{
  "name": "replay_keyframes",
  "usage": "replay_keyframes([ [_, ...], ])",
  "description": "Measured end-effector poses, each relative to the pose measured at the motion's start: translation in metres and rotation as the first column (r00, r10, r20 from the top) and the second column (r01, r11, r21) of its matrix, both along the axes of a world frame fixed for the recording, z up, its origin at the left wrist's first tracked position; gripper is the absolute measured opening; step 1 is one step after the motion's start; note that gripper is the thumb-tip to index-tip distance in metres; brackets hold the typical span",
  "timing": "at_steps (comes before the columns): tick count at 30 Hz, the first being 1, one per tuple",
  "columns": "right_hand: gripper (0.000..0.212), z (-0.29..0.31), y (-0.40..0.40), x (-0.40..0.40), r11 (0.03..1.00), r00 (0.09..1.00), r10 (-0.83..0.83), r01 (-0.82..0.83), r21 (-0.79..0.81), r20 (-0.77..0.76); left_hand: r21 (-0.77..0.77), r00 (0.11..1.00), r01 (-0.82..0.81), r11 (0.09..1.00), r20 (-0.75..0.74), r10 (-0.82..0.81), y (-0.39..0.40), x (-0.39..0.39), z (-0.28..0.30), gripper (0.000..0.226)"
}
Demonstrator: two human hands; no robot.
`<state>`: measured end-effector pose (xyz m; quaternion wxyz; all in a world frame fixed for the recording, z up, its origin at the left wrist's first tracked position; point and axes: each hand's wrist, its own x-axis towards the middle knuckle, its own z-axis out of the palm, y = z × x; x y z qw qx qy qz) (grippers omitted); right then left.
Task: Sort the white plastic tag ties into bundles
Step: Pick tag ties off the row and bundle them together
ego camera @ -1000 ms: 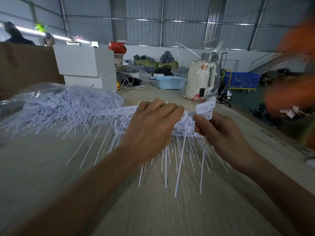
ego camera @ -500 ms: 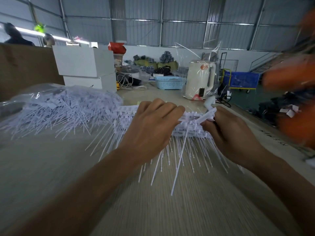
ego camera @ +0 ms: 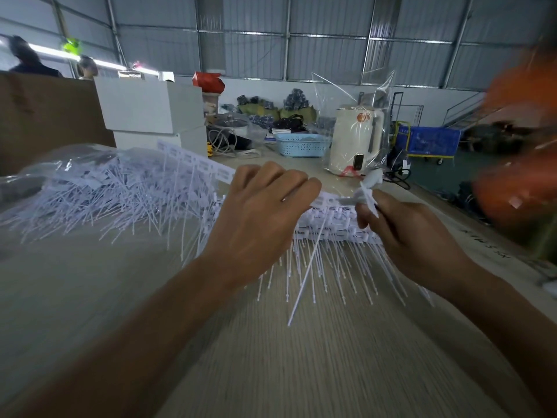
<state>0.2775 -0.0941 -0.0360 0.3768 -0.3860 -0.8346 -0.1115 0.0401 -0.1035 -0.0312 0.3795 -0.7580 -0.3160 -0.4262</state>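
A stacked bundle of white tag ties [ego camera: 334,233] lies across the table, heads in a row and thin tails pointing toward me. My left hand [ego camera: 262,218] grips the left part of that bundle from above, fingers curled over the heads. My right hand [ego camera: 404,233] pinches a single tag tie [ego camera: 366,193] by its flat head at the bundle's right end; its long tail slants down over the others. A big loose heap of tag ties [ego camera: 114,188] sits to the left, partly on a clear plastic bag.
White boxes [ego camera: 150,110] stand behind the heap. A light blue basket [ego camera: 301,144] and a cream kettle in a clear bag [ego camera: 355,140] stand at the far end of the wooden table [ego camera: 271,357]. An orange blur [ego camera: 518,152] fills the right edge.
My right hand has turned the single tag tie and brought its head down to the bundle's right end. A strip of joined tags has lifted behind my left hand.
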Motion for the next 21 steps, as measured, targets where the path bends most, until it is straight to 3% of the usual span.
replay_keyframes([
  [10, 0.024, -0.006, 0.014, 0.011, 0.996, 0.993, -0.085, 0.082, 0.028, 0.087, 0.063, 0.994, -0.043, 0.997, -0.098, 0.049, 0.0, 0.003, 0.0, 0.024],
  [12, 0.029, -0.004, 0.02, 0.02, 0.99, 0.99, -0.139, 0.139, 0.013, 0.006, 0.076, 0.998, -0.024, 0.997, -0.061, 0.029, -0.002, 0.001, 0.003, 0.02],
  [16, 0.038, 0.0, 0.027, 0.044, 0.965, 0.938, -0.232, 0.189, -0.182, -0.256, 0.053, 0.999, -0.002, 0.999, 0.052, -0.001, -0.001, -0.013, 0.009, 0.006],
  [21, 0.03, -0.003, 0.021, 0.019, 0.963, 0.945, -0.125, 0.043, -0.265, -0.301, -0.01, 0.998, 0.036, 0.999, 0.061, -0.035, 0.0, -0.013, 0.009, 0.014],
])
